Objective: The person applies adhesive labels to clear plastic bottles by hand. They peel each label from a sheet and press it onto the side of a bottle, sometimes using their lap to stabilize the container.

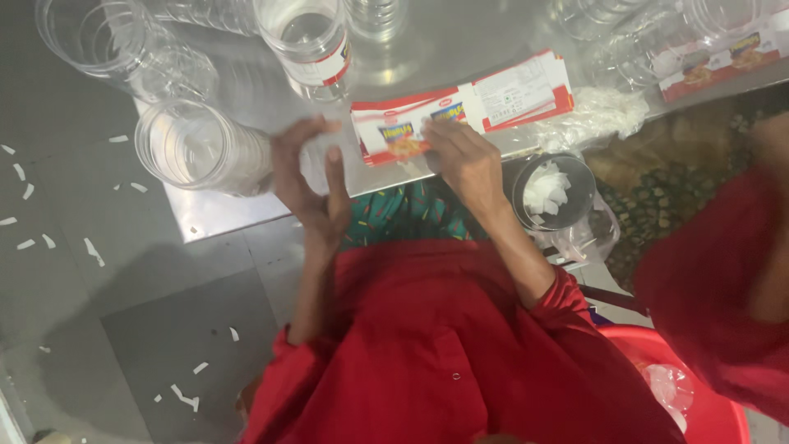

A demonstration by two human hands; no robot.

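Note:
My right hand lies on a stack of red and white printed labels at the front edge of the metal table, fingertips pinching the top label. My left hand is blurred, fingers apart, just left of the label stack. It is next to a clear plastic jar lying on its side, and I cannot tell whether it touches the jar. Behind it, a clear jar with a red and white label stands upright.
More clear jars crowd the back of the table. Another label strip lies at the back right beside crumpled plastic. A round metal tin of white scraps sits below the table edge, a red tub lower right. Another person's red sleeve is at right.

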